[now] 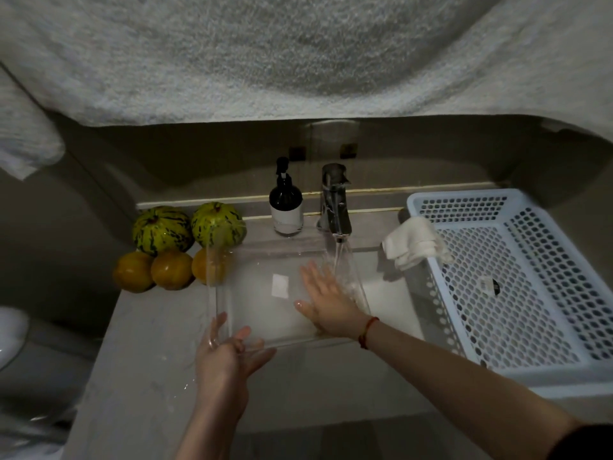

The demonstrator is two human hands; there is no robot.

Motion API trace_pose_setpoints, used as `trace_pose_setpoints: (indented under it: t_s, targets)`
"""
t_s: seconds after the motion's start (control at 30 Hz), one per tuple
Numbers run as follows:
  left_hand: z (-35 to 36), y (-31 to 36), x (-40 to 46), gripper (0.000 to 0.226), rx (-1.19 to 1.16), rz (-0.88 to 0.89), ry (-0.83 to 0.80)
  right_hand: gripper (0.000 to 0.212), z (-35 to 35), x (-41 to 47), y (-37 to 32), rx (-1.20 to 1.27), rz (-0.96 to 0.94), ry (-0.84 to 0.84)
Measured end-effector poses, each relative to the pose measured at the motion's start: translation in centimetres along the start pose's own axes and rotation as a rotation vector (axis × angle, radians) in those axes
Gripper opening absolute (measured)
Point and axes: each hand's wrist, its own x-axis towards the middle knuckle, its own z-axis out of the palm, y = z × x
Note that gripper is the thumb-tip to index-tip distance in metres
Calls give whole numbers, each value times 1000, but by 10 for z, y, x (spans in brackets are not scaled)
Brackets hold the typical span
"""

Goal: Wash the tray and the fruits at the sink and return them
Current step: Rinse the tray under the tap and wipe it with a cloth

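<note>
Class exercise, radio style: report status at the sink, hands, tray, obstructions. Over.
Left hand grips clear tray at near corner. Right hand flat inside tray, under running faucet. Fruits wait on counter, left. Nothing in the way.

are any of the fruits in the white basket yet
No, the white perforated plastic basket holds no fruit; both striped green melons sit left of the sink.

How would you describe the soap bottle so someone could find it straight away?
Start at the chrome faucet behind the sink. Just left of it on the ledge stands a dark round pump bottle with a pale label. It is the only bottle; the striped green melons sit further left.
</note>
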Motion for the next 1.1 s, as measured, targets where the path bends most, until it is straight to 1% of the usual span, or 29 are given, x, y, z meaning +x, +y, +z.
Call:
trace_pose_setpoints:
  t_s: [0.1,0.17,0.2,0.23,0.3,0.33,0.37,0.47,0.5,0.53,0.6,0.67,0.7,0.73,0.8,0.83,0.9,0.97,1.0,1.03,1.1]
  targets:
    - [-3,-1,1,63,15,15,9,65,-10,-1,5,-165,-237,-113]
    - [-6,-1,2,63,11,20,16,60,-23,-1,13,-284,-305,-109]
    - [-7,-2,2,63,12,22,17,58,-29,1,17,-351,-282,-67]
    - [-7,-2,2,64,16,24,20,57,-34,3,21,-422,-217,-11]
    - [-7,-4,2,65,25,32,33,58,-38,4,21,-570,-33,73]
    - [-7,-4,2,65,28,36,36,58,-37,2,17,-609,23,71]
    - [-7,-5,3,64,28,36,38,59,-34,-1,12,-596,30,46]
    - [-12,-4,6,64,42,30,50,58,-23,-18,1,-298,-96,-95]
    - [-14,-3,6,64,51,32,55,55,-23,-25,2,-236,-161,-123]
    - [-17,-1,7,64,55,35,58,51,-24,-30,6,-223,-212,-134]
    - [-22,2,7,63,45,40,58,41,-27,-34,20,-265,-296,-78]
    - [-24,4,7,62,36,45,52,36,-27,-33,33,-283,-334,36]
    - [-23,5,7,63,33,49,42,37,-27,-32,39,-198,-303,102]
    - [-22,4,8,63,33,57,30,41,-26,-32,40,-63,-257,167]
    - [-19,1,10,65,38,76,17,57,-20,-31,37,193,-160,303]
    - [-17,-1,11,66,35,84,17,63,-16,-29,34,288,-111,375]
    - [-14,-8,11,62,20,106,21,67,-9,-22,29,406,-8,515]
    - [-14,-15,10,56,-7,139,27,60,-8,-13,26,563,165,627]
    - [-14,-19,9,55,-19,162,26,52,-9,-9,26,683,270,644]
    - [-14,-23,8,54,-29,186,23,40,-11,-5,25,837,349,610]
    - [-15,-27,8,55,-47,216,19,10,-14,1,23,1063,425,415]
